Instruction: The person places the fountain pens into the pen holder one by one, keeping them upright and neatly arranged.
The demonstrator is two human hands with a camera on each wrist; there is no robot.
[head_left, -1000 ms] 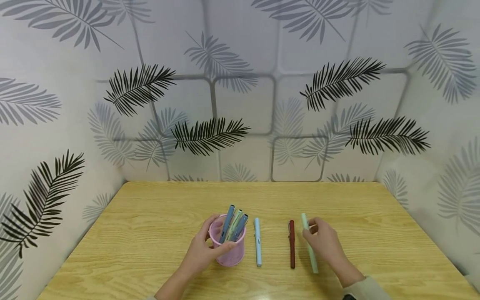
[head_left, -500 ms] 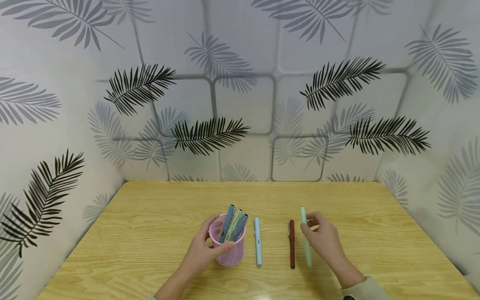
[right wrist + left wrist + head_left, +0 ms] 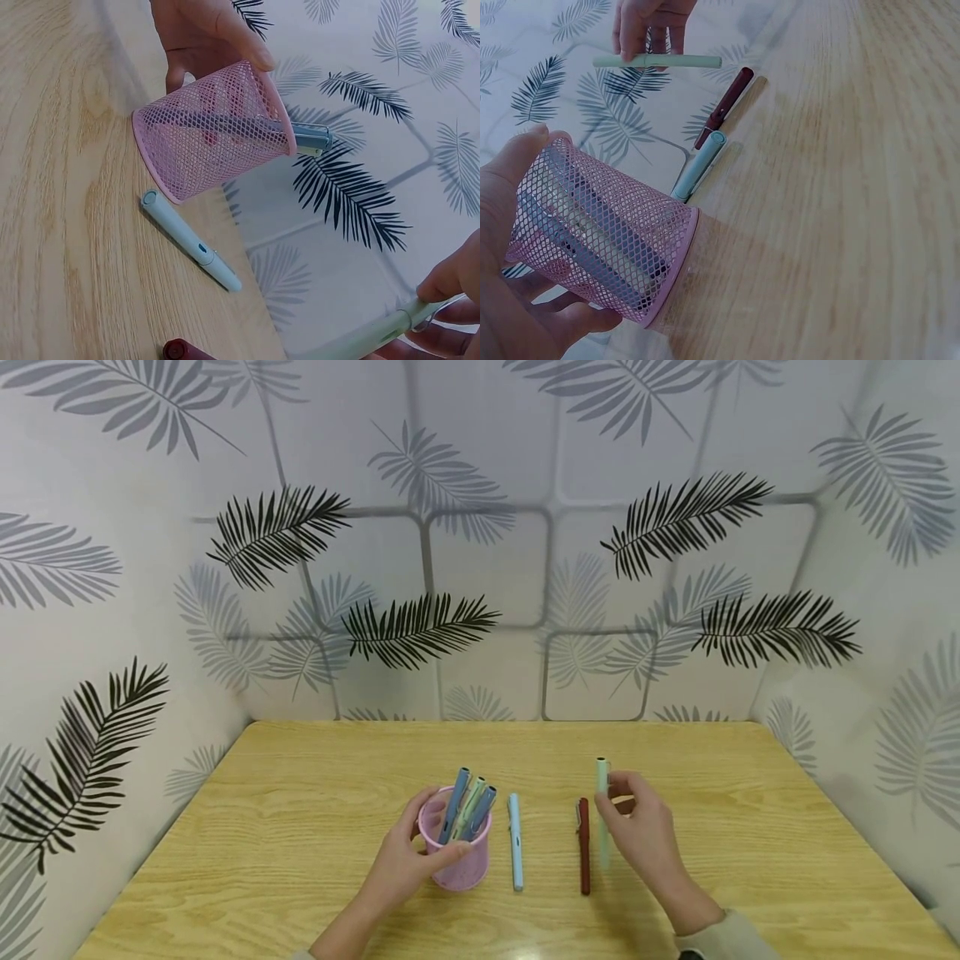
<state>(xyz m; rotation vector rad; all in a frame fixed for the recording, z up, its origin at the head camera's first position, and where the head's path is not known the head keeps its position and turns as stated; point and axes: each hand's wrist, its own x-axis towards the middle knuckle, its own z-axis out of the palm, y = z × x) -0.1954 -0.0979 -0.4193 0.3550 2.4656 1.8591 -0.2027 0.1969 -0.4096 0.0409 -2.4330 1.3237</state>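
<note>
On the wooden tabletop [image 3: 337,764], a pink mesh pen cup [image 3: 470,871] stands upright with the left hand [image 3: 408,860] curled round it, thumb along the rim. To its right, clear of the wood, the right hand [image 3: 647,827] is closed to a pinch near the upper part of a pale green capped pen [image 3: 671,60], which points steeply down just beside the dark red pen [image 3: 584,847]. That hold seems the likeliest source of trouble: with the grip well above the middle, the long free end could swing or twist if the fingertips slacken. Carried leftward too low, it could knock the dark red pen or the light blue pen [image 3: 516,843] and set either rolling. The cup looks light, so a bump against its rim might tip it should the left hand ease off; the pens inside could also jam a newcomer. Counted, there are two hands, one cup and six pens: one in the pinch, two lying apart on the wood, and three in the cup, namely two darker blue pens [image 3: 454,806] and one green pen [image 3: 472,804].
</note>
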